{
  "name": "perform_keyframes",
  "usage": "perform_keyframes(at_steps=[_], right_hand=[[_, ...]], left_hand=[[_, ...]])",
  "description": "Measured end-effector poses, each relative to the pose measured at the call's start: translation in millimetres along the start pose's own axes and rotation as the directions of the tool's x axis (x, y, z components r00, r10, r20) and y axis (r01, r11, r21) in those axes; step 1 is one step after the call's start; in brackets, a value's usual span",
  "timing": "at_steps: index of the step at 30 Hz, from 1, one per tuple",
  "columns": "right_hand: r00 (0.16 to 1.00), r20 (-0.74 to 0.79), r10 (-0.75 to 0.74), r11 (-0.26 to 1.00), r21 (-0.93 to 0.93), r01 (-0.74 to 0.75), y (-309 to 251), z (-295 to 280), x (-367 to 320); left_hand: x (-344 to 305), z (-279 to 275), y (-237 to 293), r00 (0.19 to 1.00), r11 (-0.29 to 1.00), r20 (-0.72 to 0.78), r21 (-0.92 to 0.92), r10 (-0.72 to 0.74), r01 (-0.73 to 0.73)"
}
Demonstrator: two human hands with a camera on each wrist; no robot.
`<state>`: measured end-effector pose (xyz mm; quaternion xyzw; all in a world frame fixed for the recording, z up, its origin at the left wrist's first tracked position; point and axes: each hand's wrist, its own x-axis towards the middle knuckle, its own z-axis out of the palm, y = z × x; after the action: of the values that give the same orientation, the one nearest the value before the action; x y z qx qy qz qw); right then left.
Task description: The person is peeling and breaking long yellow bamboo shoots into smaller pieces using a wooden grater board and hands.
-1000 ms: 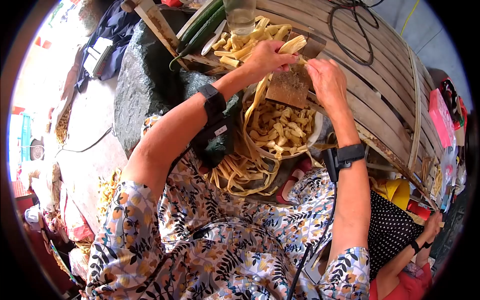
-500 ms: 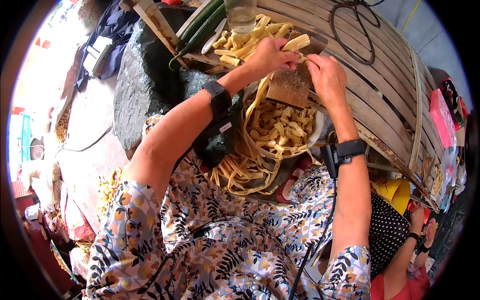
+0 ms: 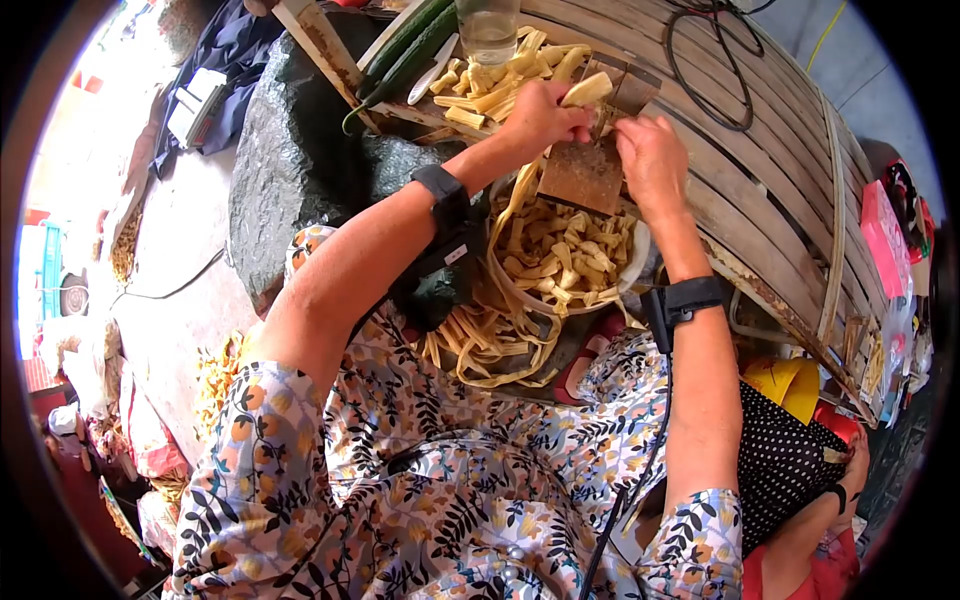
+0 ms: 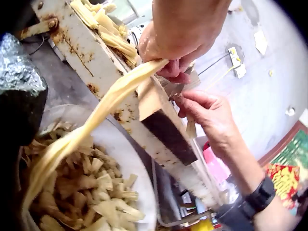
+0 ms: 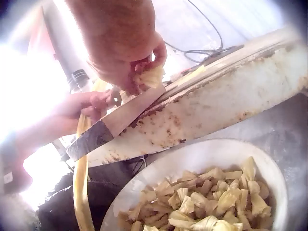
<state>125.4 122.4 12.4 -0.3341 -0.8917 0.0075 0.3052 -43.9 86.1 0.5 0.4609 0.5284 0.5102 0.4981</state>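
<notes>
The left hand (image 3: 545, 118) grips a long pale-yellow strip (image 4: 108, 103), whose tail hangs towards a white bowl (image 5: 276, 175) of cut pieces (image 3: 570, 262). Its stubby end (image 3: 588, 90) sticks out beyond the fingers. Just right of it, the right hand (image 3: 655, 165) has curled fingers above a wooden block (image 3: 580, 180) at the slatted table's edge. In the right wrist view, the right hand (image 5: 125, 62) pinches a short pale piece (image 5: 151, 77). Near the left hand (image 5: 91, 103) a small metal part with a hole (image 5: 116, 98) shows on the block.
More yellow strips (image 3: 490, 95), a glass of liquid (image 3: 488, 35) and cucumbers (image 3: 410, 50) lie left of the block. A black cable (image 3: 740, 95) coils on the slatted table (image 3: 760, 190). Long strips (image 3: 480, 340) hang below the bowl. Another person's arm (image 3: 810, 530) is at lower right.
The right hand has moved slightly down and away from the left hand. The strip's end in the left hand looks shorter and smoother. The other person's arms have shifted.
</notes>
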Motion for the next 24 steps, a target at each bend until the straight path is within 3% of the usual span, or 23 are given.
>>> perform_keyframes(at_steps=[3,6,7,10,11,12,14,15,18,19,22,24], right_hand=[[0.983,0.020,0.185,0.969,0.162,-0.186,3.2,0.1,-4.1],[0.849,0.333,0.410,0.743,0.418,-0.523,4.2,-9.8,-6.2],[0.847,0.385,0.366,0.667,0.526,-0.527,5.3,-12.2,-9.5],[0.756,0.564,0.332,0.502,0.573,-0.648,-11.9,-36.0,-20.3],[0.727,0.598,0.338,0.539,0.510,-0.671,-21.1,-45.2,-22.7],[0.730,0.607,0.315,0.526,0.528,-0.666,-21.9,-43.3,-31.2],[0.802,0.554,0.224,0.671,0.509,-0.539,-34.1,-50.3,-40.9],[0.788,0.577,0.215,0.678,0.493,-0.545,-34.8,-49.3,-45.7],[0.821,0.515,0.247,0.710,0.480,-0.515,-43.5,-59.0,-52.5],[0.782,0.542,0.307,0.680,0.450,-0.579,-45.6,-63.9,-50.1],[0.900,0.224,0.373,0.658,0.620,-0.427,-51.5,-59.4,-41.4],[0.935,0.171,0.311,0.706,0.617,-0.348,-58.5,-57.8,-31.6]], left_hand=[[0.3,-4.2,4.5,0.998,0.999,-0.065,-0.050,-0.013,0.010],[2.2,-10.7,3.7,0.989,0.994,-0.148,0.102,-0.028,0.043],[0.1,-11.6,4.2,0.982,0.987,-0.188,0.160,0.008,0.023],[-5.4,-22.5,4.3,0.997,0.995,-0.075,0.095,0.024,-0.017],[-5.7,-26.3,0.1,1.000,0.998,0.022,0.062,0.010,-0.011],[-11.7,-29.2,2.9,0.997,0.998,0.080,0.070,-0.007,0.002],[-26.5,-31.2,11.4,0.979,0.996,0.201,0.089,-0.040,0.022],[-31.3,-29.7,11.1,0.979,0.999,0.205,0.053,-0.022,0.011],[-44.9,-26.1,10.6,0.969,0.997,0.243,0.073,-0.045,0.028],[-46.5,-24.5,10.8,0.970,0.997,0.243,0.081,-0.031,0.011],[-57.6,-16.3,23.8,0.958,0.970,0.268,0.241,-0.097,0.030],[-61.6,-6.0,28.4,0.943,0.946,0.311,0.325,-0.123,0.016]])
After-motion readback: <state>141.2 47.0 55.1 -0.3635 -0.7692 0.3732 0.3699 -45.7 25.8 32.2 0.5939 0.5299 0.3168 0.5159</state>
